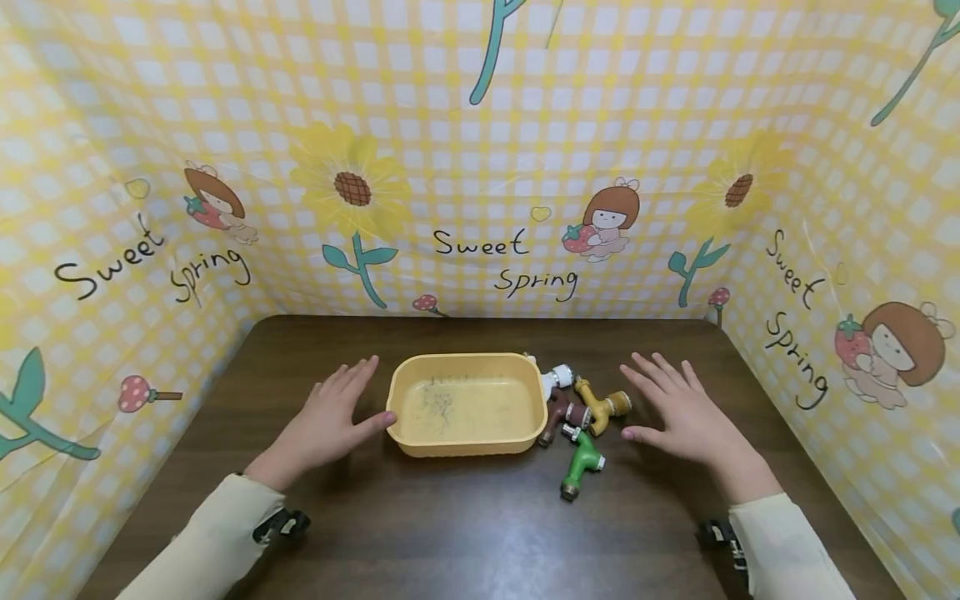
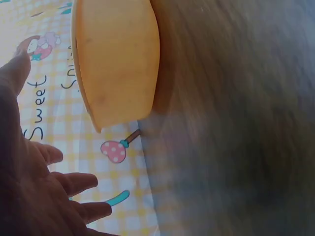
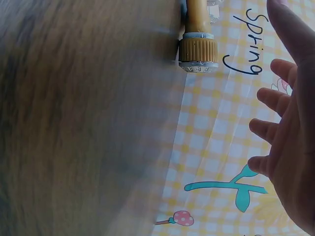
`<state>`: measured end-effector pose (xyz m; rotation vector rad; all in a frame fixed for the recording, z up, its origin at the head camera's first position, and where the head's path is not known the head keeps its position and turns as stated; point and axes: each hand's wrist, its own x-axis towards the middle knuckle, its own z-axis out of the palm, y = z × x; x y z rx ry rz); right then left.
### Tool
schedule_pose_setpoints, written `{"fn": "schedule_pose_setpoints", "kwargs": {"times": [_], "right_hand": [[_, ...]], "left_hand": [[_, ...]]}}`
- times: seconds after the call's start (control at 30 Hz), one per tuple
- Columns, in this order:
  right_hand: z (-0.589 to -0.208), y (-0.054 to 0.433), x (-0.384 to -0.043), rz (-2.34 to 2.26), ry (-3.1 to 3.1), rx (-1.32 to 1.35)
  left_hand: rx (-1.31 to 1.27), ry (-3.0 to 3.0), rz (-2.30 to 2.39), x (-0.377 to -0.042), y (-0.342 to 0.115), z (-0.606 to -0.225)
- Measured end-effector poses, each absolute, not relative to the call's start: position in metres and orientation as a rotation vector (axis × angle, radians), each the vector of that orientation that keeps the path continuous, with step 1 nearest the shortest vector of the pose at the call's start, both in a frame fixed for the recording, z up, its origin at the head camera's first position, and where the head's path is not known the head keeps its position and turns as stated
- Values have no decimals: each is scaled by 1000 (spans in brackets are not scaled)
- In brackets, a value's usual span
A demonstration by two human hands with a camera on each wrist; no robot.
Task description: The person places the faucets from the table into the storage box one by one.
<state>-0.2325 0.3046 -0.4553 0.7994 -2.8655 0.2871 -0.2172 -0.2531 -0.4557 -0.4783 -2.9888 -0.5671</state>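
Note:
A yellow plastic basin (image 1: 468, 446) sits upright on the table, with dark specks on its floor. My left hand (image 1: 330, 421) is at the basin's left end, fingers spread and thumb tip close to the rim; touching or apart, I cannot tell. Bunched against the basin's right end are tap-like branched fittings: a white one (image 1: 558, 379), a dark brown one (image 1: 558, 415) and a yellow one (image 1: 597, 408). A green fitting (image 1: 581, 464) lies nearer the front. Beside the yellow fitting, on its right, my right hand (image 1: 678, 417) spreads its fingers and holds nothing.
The dark wooden table (image 1: 465, 533) ends at a checked cloth (image 1: 480, 167) hung along the back and both sides. Each sleeve has a black wrist device, one by the left hand (image 1: 281, 525) and another by the right (image 1: 723, 542).

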Motion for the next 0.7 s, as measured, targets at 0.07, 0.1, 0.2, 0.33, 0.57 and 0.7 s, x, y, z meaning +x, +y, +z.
{"fn": "schedule_pose_setpoints", "kwargs": {"times": [0.07,0.1,0.2,0.33,0.57,0.7], "right_hand": [[-455,305,-233,311,-2863,803],[-455,305,-233,320,-2861,805],[-454,305,-234,338,-2861,813],[-455,307,-235,369,-2861,821],[-457,305,-236,426,-2865,842],[-459,304,-238,473,-2866,851]], "left_hand": [[-470,-2993,-664,-218,-250,-455],[-471,-2993,-706,-218,-248,-454],[-471,-2984,-837,-218,-244,-455],[-459,-2967,-969,-220,-239,-457],[-305,-2957,-1154,-219,-233,-462],[-232,-2936,-1304,-219,-231,-464]]}}
